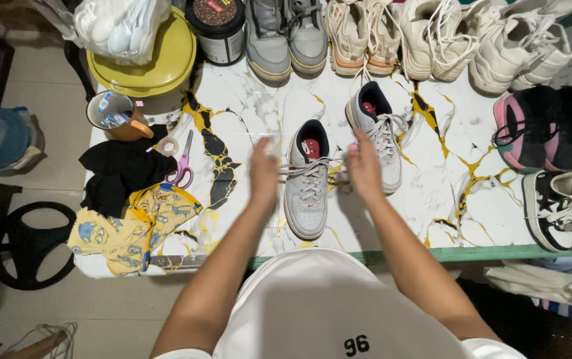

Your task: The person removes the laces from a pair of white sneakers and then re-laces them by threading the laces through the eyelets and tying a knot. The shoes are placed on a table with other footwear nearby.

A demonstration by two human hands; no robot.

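Person's left hand (263, 169) and right hand (363, 166) each pinch lace end of grey-white sneaker (306, 189), near centre of marble-pattern table (445, 193); its mate (380, 133) just beyond, right. Judgement: even tension both sides keeps lacing straight.

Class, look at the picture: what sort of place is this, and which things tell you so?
Probably a home shoe-care or shoe-selling corner. Rows of sneakers crowd a marble-patterned table, both hands pull laces on a grey-white sneaker, with scissors and rags alongside.
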